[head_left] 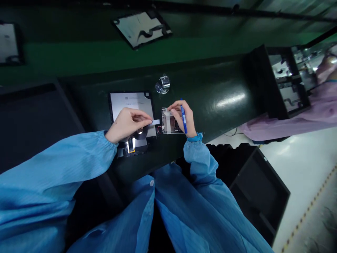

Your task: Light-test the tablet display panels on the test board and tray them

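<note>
A dark-framed panel (131,103) with a pale grey face lies on the dark green belt (210,88) in front of me. My left hand (127,123) rests over its lower edge, fingers pinched on a small pale strip (156,122) that sticks out to the right. Beside the panel lies a small circuit board (170,123) with a red wire at its left. My right hand (181,116) is over that board, holding a blue pen (183,117) and pinching a pale bit of tape at the board's top.
A clear tape dispenser (163,84) stands just beyond the board. Another panel (142,28) lies farther up the belt, one more at the far left (7,42). Black trays (286,80) sit at the right by a co-worker's pink sleeve (302,116). A black bin (258,193) stands on the floor.
</note>
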`<state>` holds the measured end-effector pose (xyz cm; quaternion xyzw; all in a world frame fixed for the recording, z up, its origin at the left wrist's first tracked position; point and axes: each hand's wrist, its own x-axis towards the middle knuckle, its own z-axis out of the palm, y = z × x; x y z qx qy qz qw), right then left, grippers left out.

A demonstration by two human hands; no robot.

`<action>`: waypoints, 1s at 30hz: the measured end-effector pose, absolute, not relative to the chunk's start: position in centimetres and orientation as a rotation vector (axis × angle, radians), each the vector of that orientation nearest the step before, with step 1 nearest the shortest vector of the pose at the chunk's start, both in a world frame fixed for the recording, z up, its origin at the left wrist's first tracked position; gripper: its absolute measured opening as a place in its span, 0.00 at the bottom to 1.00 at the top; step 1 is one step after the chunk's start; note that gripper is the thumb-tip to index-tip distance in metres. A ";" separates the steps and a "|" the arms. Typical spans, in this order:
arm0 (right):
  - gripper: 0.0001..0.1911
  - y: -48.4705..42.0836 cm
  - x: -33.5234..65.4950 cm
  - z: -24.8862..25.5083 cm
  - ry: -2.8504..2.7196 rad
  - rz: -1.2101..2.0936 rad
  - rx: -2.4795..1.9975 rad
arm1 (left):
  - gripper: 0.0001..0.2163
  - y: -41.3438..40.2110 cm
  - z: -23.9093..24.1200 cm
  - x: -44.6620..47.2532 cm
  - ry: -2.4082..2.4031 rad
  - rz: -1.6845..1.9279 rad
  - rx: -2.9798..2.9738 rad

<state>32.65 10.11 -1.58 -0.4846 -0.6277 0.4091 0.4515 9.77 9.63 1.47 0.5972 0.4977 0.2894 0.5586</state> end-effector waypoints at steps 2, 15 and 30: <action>0.14 9.3 32.4 -2.3 -1.509 1.139 -1.218 | 0.07 9.5 1.0 10.2 1.206 0.686 1.474; 0.09 10.2 31.7 -2.5 -1.634 0.973 -1.263 | 0.07 9.5 1.0 11.3 1.365 0.678 1.947; 0.03 10.5 32.9 -3.7 -1.626 0.949 -1.278 | 0.08 9.6 -1.3 12.8 1.301 0.504 2.230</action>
